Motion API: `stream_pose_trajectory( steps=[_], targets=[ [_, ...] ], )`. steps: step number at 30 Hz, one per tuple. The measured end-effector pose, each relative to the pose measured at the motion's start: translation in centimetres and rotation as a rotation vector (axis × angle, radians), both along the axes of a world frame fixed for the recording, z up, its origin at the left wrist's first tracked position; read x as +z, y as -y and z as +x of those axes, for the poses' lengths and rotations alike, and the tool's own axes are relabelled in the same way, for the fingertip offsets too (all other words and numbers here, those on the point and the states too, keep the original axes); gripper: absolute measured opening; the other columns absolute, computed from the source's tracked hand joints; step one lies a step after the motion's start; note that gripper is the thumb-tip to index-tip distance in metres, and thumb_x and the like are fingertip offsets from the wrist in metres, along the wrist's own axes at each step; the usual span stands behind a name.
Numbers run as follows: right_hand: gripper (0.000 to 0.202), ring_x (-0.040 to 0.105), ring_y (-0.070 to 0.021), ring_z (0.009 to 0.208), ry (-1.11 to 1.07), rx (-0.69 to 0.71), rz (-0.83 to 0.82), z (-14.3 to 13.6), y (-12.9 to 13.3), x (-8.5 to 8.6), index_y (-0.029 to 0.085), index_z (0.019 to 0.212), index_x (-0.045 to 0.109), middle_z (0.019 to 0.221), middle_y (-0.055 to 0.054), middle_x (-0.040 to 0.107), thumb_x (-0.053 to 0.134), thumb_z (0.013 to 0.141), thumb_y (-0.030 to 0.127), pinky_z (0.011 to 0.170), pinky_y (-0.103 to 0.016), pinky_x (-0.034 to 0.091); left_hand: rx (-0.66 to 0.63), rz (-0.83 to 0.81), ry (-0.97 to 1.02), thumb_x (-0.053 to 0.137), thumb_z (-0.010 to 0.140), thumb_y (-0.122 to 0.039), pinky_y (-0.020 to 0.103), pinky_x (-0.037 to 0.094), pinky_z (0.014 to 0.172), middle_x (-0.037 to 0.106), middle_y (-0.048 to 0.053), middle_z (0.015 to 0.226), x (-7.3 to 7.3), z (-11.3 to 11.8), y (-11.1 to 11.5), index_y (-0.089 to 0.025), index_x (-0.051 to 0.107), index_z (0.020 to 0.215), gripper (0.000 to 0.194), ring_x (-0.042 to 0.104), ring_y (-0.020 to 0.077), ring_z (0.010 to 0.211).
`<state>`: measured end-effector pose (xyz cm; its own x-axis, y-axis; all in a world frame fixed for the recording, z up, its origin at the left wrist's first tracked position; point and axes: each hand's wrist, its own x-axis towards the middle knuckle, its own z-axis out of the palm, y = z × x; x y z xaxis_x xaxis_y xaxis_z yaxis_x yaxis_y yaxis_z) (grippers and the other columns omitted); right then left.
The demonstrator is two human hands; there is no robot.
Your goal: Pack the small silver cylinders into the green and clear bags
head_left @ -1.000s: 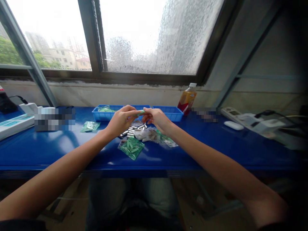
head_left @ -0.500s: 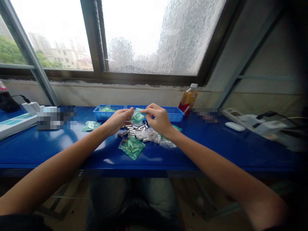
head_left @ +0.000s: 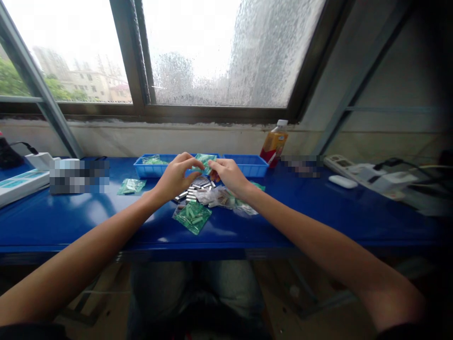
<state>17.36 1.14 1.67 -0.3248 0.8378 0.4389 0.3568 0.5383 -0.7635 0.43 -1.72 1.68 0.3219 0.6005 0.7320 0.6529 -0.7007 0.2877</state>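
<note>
A small green plastic bag [head_left: 205, 163] is held up over the table between my hands. My right hand [head_left: 228, 174] pinches its right side between thumb and fingers. My left hand [head_left: 180, 174] is at the bag's left side, thumb and fingers apart and curved, the fingertips close to its edge. Below lie a pile of small metal pieces [head_left: 191, 193] and clear plastic bags [head_left: 219, 196]. Nearer the front edge rests another green bag [head_left: 193, 217] with pale pieces inside. One more green bag [head_left: 131, 186] sits to the left.
Blue trays [head_left: 247, 166] stand along the back, the left one holding a green bag. A drink bottle [head_left: 274, 144] is behind at the right. Power strips [head_left: 24, 182] and a white oval object [head_left: 343, 182] lie toward the sides of the blue table [head_left: 300, 212].
The held bag has risen slightly. My left hand's thumb and fingers have spread further apart, and my right hand has turned and now grips more of the bag. The view has shifted slightly.
</note>
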Motion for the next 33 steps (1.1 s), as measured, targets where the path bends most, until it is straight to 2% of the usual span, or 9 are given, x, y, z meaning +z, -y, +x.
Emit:
stream_pose_trajectory(
  steps=[3,5,7,10,14,18,20,26,33],
  targets=[
    [0.029,0.049,-0.0124,0.060,0.158,-0.073,0.356,0.3,0.4,0.1,0.015,0.078,0.065,0.066,-0.003,0.058,0.043,0.087,0.033,0.058,-0.025,0.037,-0.024,-0.214,0.109,0.054,0.079,-0.038,0.028,0.043,0.066,0.059,0.006,0.085,-0.2,0.0,-0.4,-0.017,0.063,0.087,0.024,0.054,0.0154,0.076],
    [0.026,0.051,-0.0132,0.068,0.255,-0.060,0.535,0.6,0.7,0.3,0.018,0.091,0.067,0.075,-0.004,0.060,0.043,0.087,0.028,0.065,-0.026,0.037,-0.090,-0.451,0.275,0.038,0.085,-0.050,0.027,0.042,0.061,0.061,0.007,0.081,-0.2,-0.1,-0.6,-0.015,0.063,0.085,0.043,0.055,0.0157,0.073],
    [0.028,0.052,-0.0139,0.073,0.318,-0.044,0.611,0.8,0.8,0.4,0.021,0.101,0.066,0.083,-0.004,0.060,0.041,0.089,0.025,0.068,-0.026,0.038,-0.167,-0.677,0.442,0.024,0.087,-0.055,0.026,0.041,0.056,0.063,0.009,0.078,0.0,-0.2,-0.8,-0.014,0.063,0.081,0.058,0.055,0.0151,0.067],
    [0.030,0.051,-0.0151,0.077,0.388,-0.030,0.663,0.9,0.6,0.3,0.022,0.105,0.065,0.089,-0.005,0.058,0.040,0.089,0.024,0.069,-0.027,0.039,-0.213,-0.824,0.606,0.034,0.085,-0.051,0.025,0.040,0.055,0.063,0.009,0.073,0.2,-0.4,-0.9,-0.014,0.062,0.073,0.048,0.054,0.0133,0.061],
    [0.028,0.048,-0.0177,0.085,0.467,0.004,0.742,0.7,0.4,0.0,0.022,0.105,0.065,0.091,-0.007,0.054,0.042,0.088,0.022,0.074,-0.031,0.040,-0.089,-0.690,0.574,0.051,0.076,-0.032,0.026,0.040,0.057,0.062,0.007,0.068,0.8,-1.2,-1.0,-0.014,0.060,0.067,0.022,0.054,0.0130,0.059],
    [0.024,0.047,-0.0193,0.089,0.419,0.037,0.755,0.5,0.5,0.1,0.020,0.101,0.064,0.092,-0.008,0.051,0.048,0.084,0.023,0.079,-0.034,0.040,0.332,-0.219,0.257,0.052,0.073,-0.027,0.028,0.041,0.064,0.065,0.006,0.069,2.0,-3.6,-1.3,-0.015,0.067,0.078,0.020,0.058,0.0172,0.066],
    [0.023,0.048,-0.0191,0.087,0.368,0.032,0.725,0.5,0.6,0.2,0.018,0.099,0.064,0.088,-0.007,0.052,0.048,0.083,0.022,0.079,-0.034,0.041,0.522,-0.074,0.167,0.052,0.073,-0.028,0.028,0.042,0.067,0.067,0.006,0.073,2.7,-5.6,-1.6,-0.016,0.069,0.085,0.023,0.060,0.0187,0.069],
    [0.018,0.049,-0.0183,0.083,0.309,-0.018,0.676,0.9,0.2,0.5,0.016,0.089,0.063,0.083,-0.007,0.052,0.047,0.081,0.018,0.077,-0.032,0.041,0.756,-0.094,0.093,0.049,0.076,-0.029,0.028,0.044,0.069,0.069,0.006,0.077,2.8,-11.2,-3.4,-0.019,0.068,0.093,0.028,0.062,0.0216,0.075],
    [0.020,0.050,-0.0189,0.086,0.382,-0.011,0.631,1.3,-0.2,0.5,0.016,0.093,0.063,0.088,-0.008,0.054,0.049,0.081,0.023,0.079,-0.032,0.040,0.802,-0.288,0.041,0.051,0.070,-0.030,0.027,0.044,0.065,0.069,0.006,0.074,0.9,-13.0,-4.8,-0.019,0.068,0.093,0.030,0.063,0.0217,0.071]
  ],
)
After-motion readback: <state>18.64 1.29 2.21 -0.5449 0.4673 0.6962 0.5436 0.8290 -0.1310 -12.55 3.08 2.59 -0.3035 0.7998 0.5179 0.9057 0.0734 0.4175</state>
